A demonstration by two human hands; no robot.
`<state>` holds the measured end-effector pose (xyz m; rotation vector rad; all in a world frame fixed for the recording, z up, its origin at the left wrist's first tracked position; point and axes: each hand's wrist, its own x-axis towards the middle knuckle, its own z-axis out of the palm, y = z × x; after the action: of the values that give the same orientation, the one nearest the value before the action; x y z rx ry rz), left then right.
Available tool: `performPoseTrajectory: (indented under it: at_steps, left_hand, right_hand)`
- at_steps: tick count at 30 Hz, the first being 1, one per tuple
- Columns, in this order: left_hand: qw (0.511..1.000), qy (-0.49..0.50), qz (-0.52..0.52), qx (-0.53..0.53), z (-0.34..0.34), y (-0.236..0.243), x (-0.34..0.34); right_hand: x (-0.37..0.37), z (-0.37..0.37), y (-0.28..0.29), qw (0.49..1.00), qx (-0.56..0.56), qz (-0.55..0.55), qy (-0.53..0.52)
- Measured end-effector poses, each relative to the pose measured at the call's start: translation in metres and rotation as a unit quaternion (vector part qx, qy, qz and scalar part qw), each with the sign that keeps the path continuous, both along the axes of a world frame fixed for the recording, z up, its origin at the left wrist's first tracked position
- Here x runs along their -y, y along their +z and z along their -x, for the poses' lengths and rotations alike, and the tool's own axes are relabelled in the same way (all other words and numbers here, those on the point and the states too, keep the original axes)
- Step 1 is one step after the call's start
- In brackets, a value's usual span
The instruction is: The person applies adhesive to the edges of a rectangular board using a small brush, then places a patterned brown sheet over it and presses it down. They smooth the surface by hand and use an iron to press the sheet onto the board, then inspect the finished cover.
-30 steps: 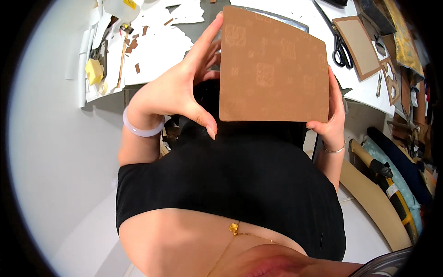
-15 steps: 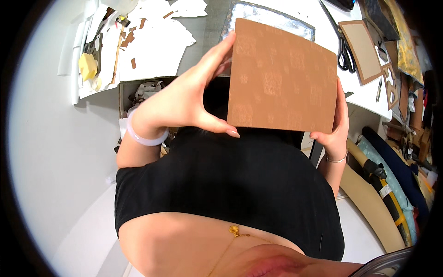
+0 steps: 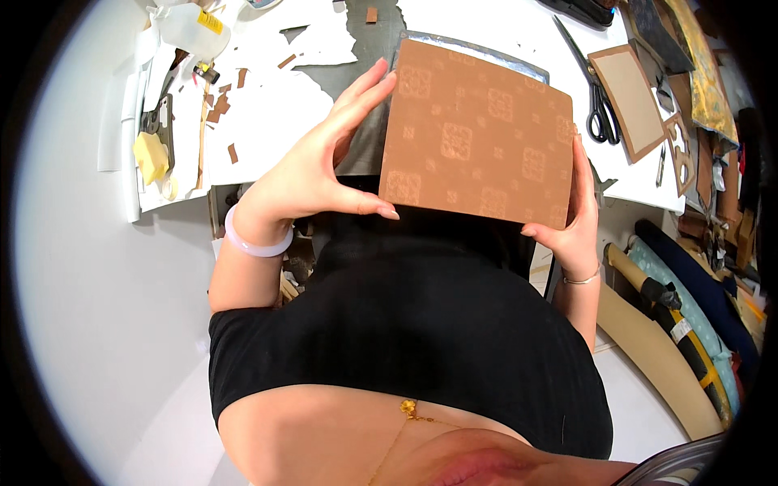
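Observation:
A flat brown panel [image 3: 478,134] with rounded corners and a pale stamped pattern is held up in front of me, tilted, over the near edge of the work table. My left hand [image 3: 312,170] spans its left edge, with the thumb at the lower left corner and the fingertips near the upper left. On the right edge, my right hand [image 3: 579,223] grips the panel, its thumb on the lower edge. The fingers behind the panel are hidden. Partly covered by the panel, a sheet with a shiny, whitish surface [image 3: 494,51] lies on the table.
Black scissors [image 3: 600,113] and a brown-bordered beige panel [image 3: 630,97] lie to the right. White paper [image 3: 275,113] with brown scraps, a yellow sponge-like piece [image 3: 151,157] and a translucent bottle [image 3: 190,31] are at the left. Material rolls [image 3: 689,308] stand at the lower right.
Both hands have shifted the brown panel a little to the left. Its pattern, blurred before, now shows sharply. More of the bottle at the far left is visible.

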<state>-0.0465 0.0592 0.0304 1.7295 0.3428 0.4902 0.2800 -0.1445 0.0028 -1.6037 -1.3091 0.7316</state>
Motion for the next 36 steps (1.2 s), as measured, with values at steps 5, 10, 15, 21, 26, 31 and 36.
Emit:
performPoseTrajectory:
  at_steps: [5,10,15,21,26,31,36]
  left_hand:
    - [0.998,-0.009,-0.020,-0.064,-0.003,-0.014,-0.030]
    - [0.995,-0.037,-0.041,-0.089,-0.008,-0.024,-0.051]
    - [0.994,-0.048,-0.036,-0.096,-0.009,-0.034,-0.057]
    - [0.995,-0.051,-0.043,-0.078,-0.008,-0.040,-0.060]
    - [0.995,-0.049,-0.029,-0.083,-0.009,-0.039,-0.060]
    - [0.993,-0.048,-0.039,-0.098,-0.010,-0.038,-0.060]
    - [0.991,-0.047,-0.035,-0.119,-0.012,-0.033,-0.060]
  right_hand:
    - [-0.024,-0.001,-0.003,0.995,0.092,-0.022,-0.001]
    - [-0.035,0.000,-0.012,0.995,0.103,-0.010,-0.006]
    - [-0.042,-0.003,-0.016,0.991,0.136,-0.004,0.003]
    - [-0.048,-0.001,-0.015,0.993,0.118,0.016,0.005]
    - [-0.049,-0.002,-0.016,0.990,0.137,0.038,0.009]
    - [-0.050,-0.002,-0.019,0.987,0.156,0.037,0.004]
    - [-0.050,0.000,-0.017,0.987,0.155,0.049,-0.002]
